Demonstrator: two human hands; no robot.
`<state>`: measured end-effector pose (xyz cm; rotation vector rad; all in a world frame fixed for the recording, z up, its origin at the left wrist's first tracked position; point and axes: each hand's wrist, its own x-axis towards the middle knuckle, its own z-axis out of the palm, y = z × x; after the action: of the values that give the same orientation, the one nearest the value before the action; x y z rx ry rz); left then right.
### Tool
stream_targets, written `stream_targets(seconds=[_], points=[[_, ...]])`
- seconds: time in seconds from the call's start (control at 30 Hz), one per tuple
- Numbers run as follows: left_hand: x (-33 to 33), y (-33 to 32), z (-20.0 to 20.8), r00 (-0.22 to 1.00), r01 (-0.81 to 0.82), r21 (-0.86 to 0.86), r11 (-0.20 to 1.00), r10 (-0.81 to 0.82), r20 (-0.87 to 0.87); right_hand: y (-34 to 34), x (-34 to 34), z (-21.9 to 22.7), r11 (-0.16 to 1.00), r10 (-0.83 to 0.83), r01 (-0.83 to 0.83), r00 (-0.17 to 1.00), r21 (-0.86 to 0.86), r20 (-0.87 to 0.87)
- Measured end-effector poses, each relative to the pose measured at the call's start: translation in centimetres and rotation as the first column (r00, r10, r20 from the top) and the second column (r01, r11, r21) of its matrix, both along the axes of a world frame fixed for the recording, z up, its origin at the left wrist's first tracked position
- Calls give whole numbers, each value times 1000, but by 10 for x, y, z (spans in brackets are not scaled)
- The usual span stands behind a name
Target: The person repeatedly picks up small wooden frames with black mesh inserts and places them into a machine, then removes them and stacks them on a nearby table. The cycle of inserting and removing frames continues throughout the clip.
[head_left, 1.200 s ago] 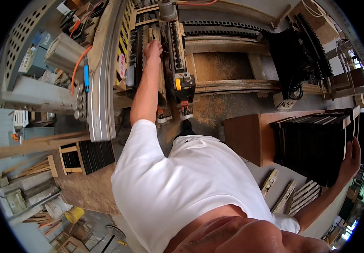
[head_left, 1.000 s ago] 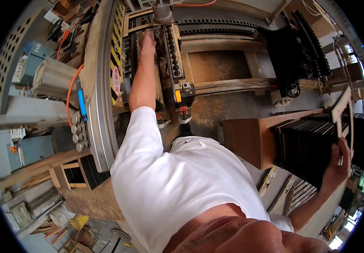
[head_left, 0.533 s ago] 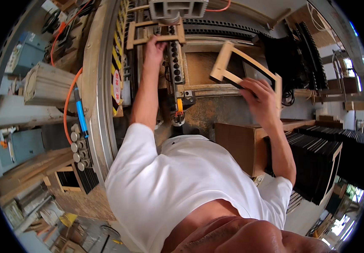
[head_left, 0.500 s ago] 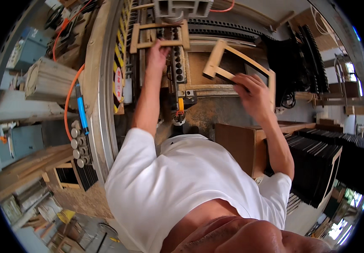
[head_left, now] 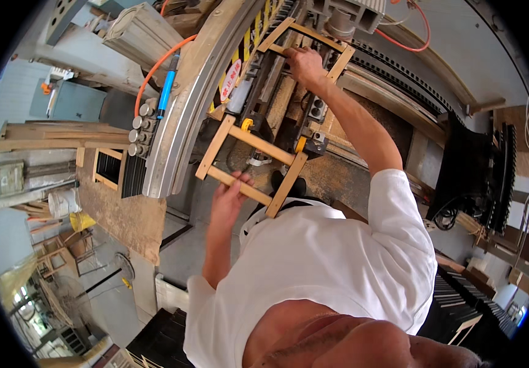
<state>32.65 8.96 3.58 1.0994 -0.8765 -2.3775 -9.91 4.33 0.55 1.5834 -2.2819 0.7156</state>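
Observation:
Near my waist, my left hand (head_left: 229, 195) is closed on a rail of a light wooden frame (head_left: 261, 145), which is tilted and held clear of the machine. Farther away, my right hand (head_left: 307, 66) grips the near rail of a second wooden frame (head_left: 340, 64). That frame lies over the machine's rails, beneath the grey machine head (head_left: 357, 13); whether it rests fully on them, I cannot tell. Both frames are open rectangles with two wide end pieces and thinner rails. My right fingertips are partly hidden behind the rail.
A long metal beam (head_left: 186, 92) runs along the left, with an orange hose (head_left: 152, 72) and a blue tube (head_left: 167, 93) beside it. Black cable chain (head_left: 509, 165) and black sheeting (head_left: 470, 172) hang at the right. Stacked black panels (head_left: 460, 297) stand at the lower right.
My left hand has drawn its frame off the machine toward my waist. My right hand has carried the other frame from the right onto the machine. The view has turned left.

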Motion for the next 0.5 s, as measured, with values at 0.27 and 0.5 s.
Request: stream_targets(seconds=[0.27,0.5], points=[[76,36,-61,943,-332,131,934,329,43,-27,-44,-2,996,-16,20,999,84,-49],[113,32,-114,877,-462,105,881,436,202,-52,-72,21,949,0,102,947,300,-322]])
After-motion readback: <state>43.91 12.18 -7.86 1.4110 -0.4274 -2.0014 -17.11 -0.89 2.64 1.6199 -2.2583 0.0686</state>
